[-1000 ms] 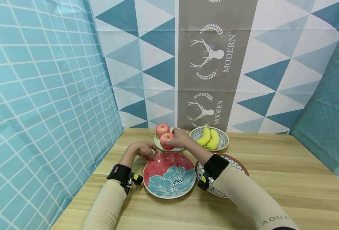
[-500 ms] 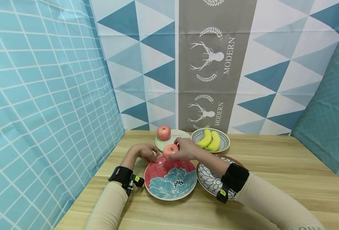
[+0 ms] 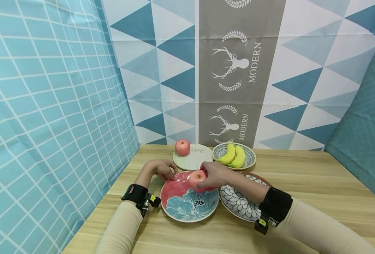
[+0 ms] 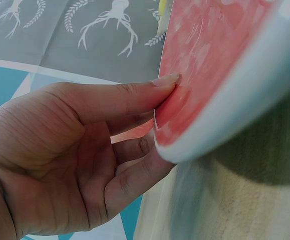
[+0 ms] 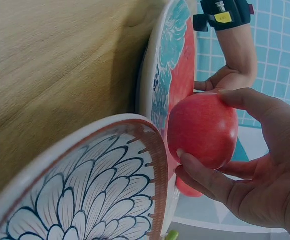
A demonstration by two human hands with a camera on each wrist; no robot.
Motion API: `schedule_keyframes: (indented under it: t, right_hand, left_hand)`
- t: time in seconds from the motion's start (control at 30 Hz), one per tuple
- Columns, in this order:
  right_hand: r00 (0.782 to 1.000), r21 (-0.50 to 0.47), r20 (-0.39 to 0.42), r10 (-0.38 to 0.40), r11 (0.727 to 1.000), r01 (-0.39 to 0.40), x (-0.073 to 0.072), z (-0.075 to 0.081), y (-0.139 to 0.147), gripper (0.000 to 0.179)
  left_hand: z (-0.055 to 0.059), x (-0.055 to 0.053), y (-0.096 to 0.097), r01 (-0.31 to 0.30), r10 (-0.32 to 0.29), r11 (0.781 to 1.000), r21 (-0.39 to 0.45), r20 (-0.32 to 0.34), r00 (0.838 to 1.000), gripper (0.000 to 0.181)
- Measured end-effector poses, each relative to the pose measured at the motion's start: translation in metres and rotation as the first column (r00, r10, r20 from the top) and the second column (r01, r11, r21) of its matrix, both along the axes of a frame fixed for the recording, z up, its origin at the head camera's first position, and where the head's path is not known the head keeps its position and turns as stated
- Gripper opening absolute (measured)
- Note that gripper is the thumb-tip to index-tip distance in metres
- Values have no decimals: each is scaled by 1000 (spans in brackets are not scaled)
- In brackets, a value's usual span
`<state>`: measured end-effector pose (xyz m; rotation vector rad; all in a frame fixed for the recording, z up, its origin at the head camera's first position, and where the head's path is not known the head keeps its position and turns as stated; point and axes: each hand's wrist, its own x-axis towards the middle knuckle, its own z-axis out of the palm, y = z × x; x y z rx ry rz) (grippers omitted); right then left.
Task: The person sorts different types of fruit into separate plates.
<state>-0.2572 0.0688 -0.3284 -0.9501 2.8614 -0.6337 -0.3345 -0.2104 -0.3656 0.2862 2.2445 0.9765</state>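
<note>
My right hand (image 3: 216, 173) grips a red apple (image 5: 203, 131) between thumb and fingers, close over the back right part of the red plate (image 3: 190, 211) with its blue flower. In the right wrist view the fingertips wrap the apple's sides. My left hand (image 4: 79, 155) pinches the rim of that same plate at its back left, thumb on the glazed inside and fingers under the edge. Behind it, a second apple (image 3: 182, 147) rests on the pale round plate (image 3: 194, 161).
Right of the red plate sits a brown-rimmed plate (image 3: 238, 203) with white petals, partly under my right forearm. A patterned oval dish (image 3: 250, 155) at the back holds two bananas (image 3: 236, 157). Patterned cloth (image 3: 162, 70) hangs behind the wooden table (image 3: 302, 197).
My right hand has carried the apple from the pale plate forward and to the right, over the red plate. The left hand keeps its hold on the rim.
</note>
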Motion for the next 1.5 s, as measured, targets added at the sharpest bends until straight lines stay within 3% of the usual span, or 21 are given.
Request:
schedule_keyframes:
  t: [0.33,1.17,1.5]
  right_hand:
    - [999,14,22,35,999,-36,-2,-7,1,51]
    - [996,37,83,38,998,-41,-3,-9,1,54]
    - [997,71,70,42,996,-47,-2,-1,-1,65]
  left_hand:
    - [1,0,-1,8,-8,1000,-6,-7,1000,16]
    - [1,-1,1,-12,13,1000,-11,7,1000,16]
    - [0,1,-1,-14,14,1000,-14,-7,1000,16]
